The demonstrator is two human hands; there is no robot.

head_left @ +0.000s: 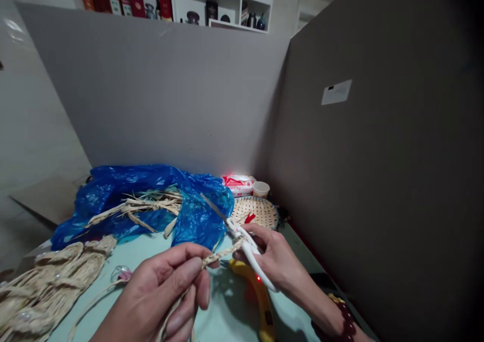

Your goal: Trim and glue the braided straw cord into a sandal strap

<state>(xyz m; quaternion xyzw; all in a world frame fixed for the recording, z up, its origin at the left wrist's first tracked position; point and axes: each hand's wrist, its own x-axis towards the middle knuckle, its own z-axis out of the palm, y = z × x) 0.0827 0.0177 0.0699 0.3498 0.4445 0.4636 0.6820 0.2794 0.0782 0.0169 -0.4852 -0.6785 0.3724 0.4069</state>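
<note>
A braided straw cord (223, 254) is pinched between the thumb and fingers of my left hand (174, 281). Its far end reaches over to my right hand (270, 251), which grips white-handled scissors (245, 244). The scissor blades point up and away to the left, and they look closed together. Whether my right fingers also hold the cord's end is hard to make out. Below the scissors lies a yellow-handled tool (260, 296), its metal tip partly hidden. Loose strands of straw hang beneath my left hand.
A blue plastic bag (204, 221) with dried straw (151, 206) spreads across the back of the pale green table (139, 251). Woven straw pieces (56, 276) lie at left. A woven basket (264, 211), paper cup (260, 189) and red-white package (238, 185) stand by the grey partitions (170, 100).
</note>
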